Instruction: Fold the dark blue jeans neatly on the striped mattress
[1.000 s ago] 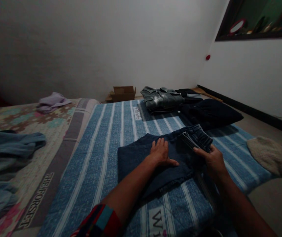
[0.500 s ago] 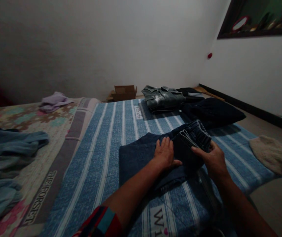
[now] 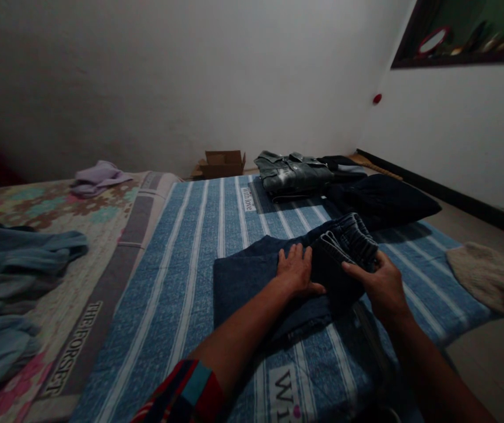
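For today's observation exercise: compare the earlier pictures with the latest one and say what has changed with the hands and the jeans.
Little changed. The left hand slid slightly along the dark jeans, still pressed flat. The right hand keeps its grip on the waistband. The folded denim jacket and striped sheet lie as before.

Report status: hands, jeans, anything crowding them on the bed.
Left hand flat on dark jeans. Right hand gripping their waistband end. Dark folded garment lies just beyond, apart.
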